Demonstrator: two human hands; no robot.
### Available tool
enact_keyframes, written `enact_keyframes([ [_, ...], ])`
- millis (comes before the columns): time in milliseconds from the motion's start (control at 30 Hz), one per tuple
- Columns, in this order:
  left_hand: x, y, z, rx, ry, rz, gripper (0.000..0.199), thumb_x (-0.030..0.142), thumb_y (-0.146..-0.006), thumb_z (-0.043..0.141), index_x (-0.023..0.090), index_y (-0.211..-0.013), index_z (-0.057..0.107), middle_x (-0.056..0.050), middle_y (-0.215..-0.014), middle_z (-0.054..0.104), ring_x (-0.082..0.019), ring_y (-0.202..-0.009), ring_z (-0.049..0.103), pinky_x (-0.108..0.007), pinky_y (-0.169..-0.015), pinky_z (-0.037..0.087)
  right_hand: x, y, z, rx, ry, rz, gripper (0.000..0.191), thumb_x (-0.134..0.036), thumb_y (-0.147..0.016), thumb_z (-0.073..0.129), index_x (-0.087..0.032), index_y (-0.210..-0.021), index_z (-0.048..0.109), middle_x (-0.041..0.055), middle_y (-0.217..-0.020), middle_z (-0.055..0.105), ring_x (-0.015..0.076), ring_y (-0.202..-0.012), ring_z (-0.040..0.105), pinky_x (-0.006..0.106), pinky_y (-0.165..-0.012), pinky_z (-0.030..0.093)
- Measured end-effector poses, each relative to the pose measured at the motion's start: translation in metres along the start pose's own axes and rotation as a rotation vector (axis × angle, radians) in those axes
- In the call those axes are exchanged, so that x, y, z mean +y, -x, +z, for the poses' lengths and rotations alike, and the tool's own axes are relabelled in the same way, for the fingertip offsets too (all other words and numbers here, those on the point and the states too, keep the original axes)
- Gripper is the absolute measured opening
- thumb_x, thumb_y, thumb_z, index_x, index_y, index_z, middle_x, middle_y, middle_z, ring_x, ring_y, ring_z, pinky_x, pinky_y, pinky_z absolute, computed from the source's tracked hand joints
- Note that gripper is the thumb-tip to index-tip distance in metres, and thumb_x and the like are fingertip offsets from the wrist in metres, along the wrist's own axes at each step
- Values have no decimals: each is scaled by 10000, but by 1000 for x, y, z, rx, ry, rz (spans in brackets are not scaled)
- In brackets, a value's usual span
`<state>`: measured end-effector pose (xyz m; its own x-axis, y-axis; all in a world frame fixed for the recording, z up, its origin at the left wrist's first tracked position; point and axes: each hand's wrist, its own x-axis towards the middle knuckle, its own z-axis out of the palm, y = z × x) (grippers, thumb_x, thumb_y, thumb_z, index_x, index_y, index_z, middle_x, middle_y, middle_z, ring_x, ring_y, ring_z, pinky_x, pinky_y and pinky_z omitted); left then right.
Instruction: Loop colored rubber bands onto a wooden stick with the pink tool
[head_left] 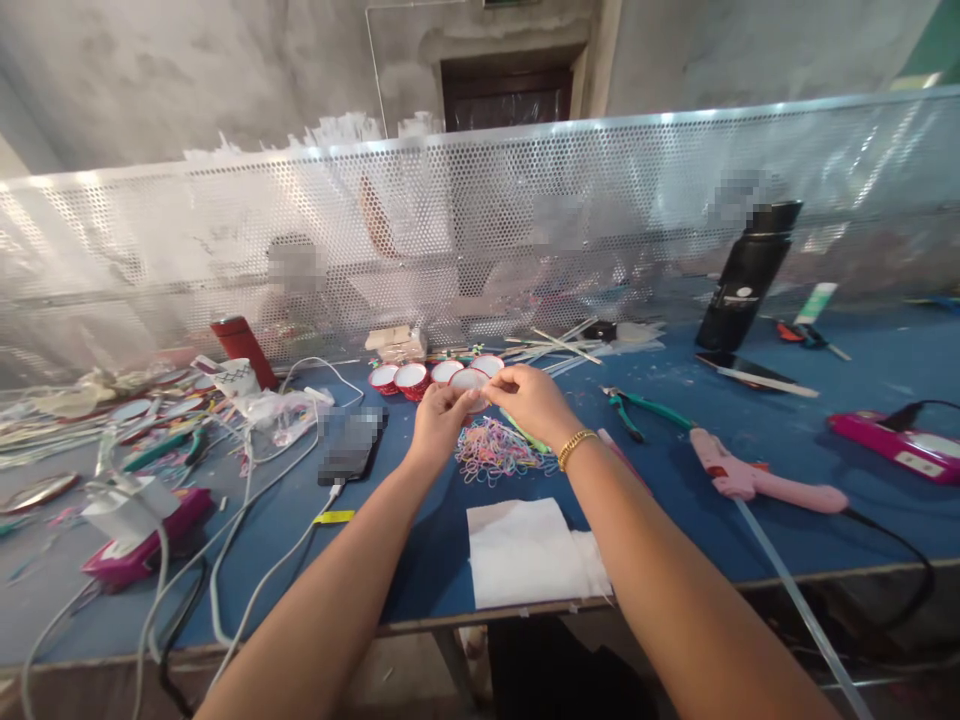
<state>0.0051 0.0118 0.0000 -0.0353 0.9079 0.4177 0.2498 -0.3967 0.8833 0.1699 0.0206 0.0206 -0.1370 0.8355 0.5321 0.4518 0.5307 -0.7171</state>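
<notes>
My left hand (441,418) and my right hand (534,402) meet over the middle of the table, fingertips pinched at the edge of a small round red-rimmed piece with a white face (466,380). Just behind it stand several red round cups with white insides (411,376). Below my fingers lies a heap of pastel rubber bands (495,450), partly covered by a green strip (529,435) near my right wrist. My fingers hide part of the held piece.
A folded white cloth (529,555) lies at the front edge. Rightward are green-handled pliers (630,408), a pink glue gun (757,480) and a black bottle (750,275). Leftward are a phone (352,445), white cables and a magenta power strip (154,540). Perforated metal (450,220) borders the back.
</notes>
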Motion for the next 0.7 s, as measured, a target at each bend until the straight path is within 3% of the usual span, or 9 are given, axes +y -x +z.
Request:
enact_keyframes([
  [100, -4, -2, 0, 20, -28, 28, 217, 388, -784, 712, 176, -741, 733, -36, -711, 563, -189, -827, 580, -276, -674, 513, -3, 2, 2, -32, 62, 16, 130, -254, -812, 674, -188, -706, 708, 49, -743, 742, 177, -685, 638, 281, -658, 436],
  [233, -6, -3, 0, 79, -71, 45, 129, 281, -763, 718, 167, -704, 706, -15, -746, 543, -138, -698, 525, -266, -640, 473, -3, 2, 5, -32, 34, 38, 131, -261, -809, 682, -178, -713, 713, 52, -740, 747, 176, -678, 641, 272, -645, 431],
  [367, 0, 0, 0, 81, -166, 110, 95, 191, -768, 687, 160, -679, 698, -19, -742, 526, -152, -764, 526, -268, -689, 467, -4, 3, 4, -30, 23, 48, 140, -258, -806, 679, -174, -696, 703, 44, -727, 742, 171, -676, 639, 264, -634, 425],
  [567, 4, 4, 2, 44, -112, 70, 230, 388, -799, 712, 162, -801, 759, -32, -792, 526, -163, -791, 532, -267, -660, 468, -5, 3, 4, -24, 44, 46, 130, -259, -810, 679, -173, -730, 735, 62, -748, 759, 191, -693, 664, 279, -653, 444],
  [700, 0, 1, 2, 55, -9, 8, 219, 367, -796, 709, 158, -739, 744, -28, -798, 546, -143, -731, 527, -262, -631, 451, -4, 3, 6, -30, 8, 43, 147, -267, -812, 677, -168, -720, 736, 65, -747, 762, 195, -684, 666, 281, -641, 453],
])
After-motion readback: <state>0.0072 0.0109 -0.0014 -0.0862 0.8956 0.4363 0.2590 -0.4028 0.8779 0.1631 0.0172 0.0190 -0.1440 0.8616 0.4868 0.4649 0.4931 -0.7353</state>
